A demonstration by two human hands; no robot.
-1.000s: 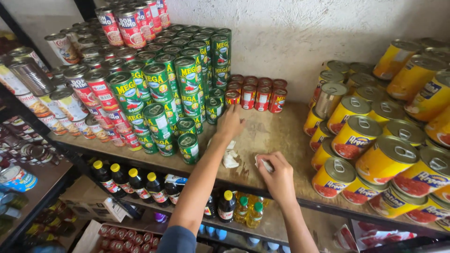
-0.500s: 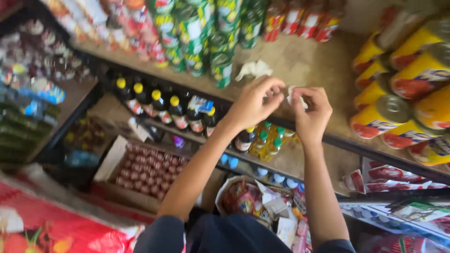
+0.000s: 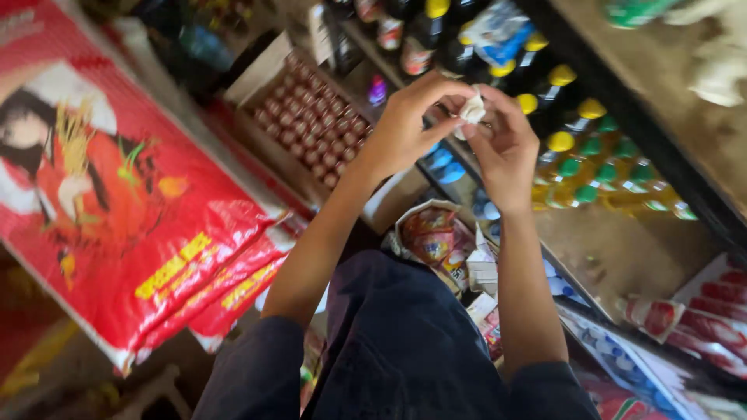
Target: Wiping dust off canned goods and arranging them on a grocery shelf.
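Crumpled white paper [image 3: 471,111] sits pinched between both hands, the left hand [image 3: 410,124] gripping it with thumb and fingertips from one side and the right hand [image 3: 506,148] closing on it from the other. Behind the paper stand dark bottles with yellow caps [image 3: 554,124] and green-capped bottles [image 3: 595,167]. Beside it, a cardboard tray of small red cans [image 3: 315,128]; farther that way, a large red sack [image 3: 132,210]. Below the paper lies a box of crumpled wrappers [image 3: 436,233], partly hidden by the forearms. What the paper is stays unclear; everything is motion-blurred.
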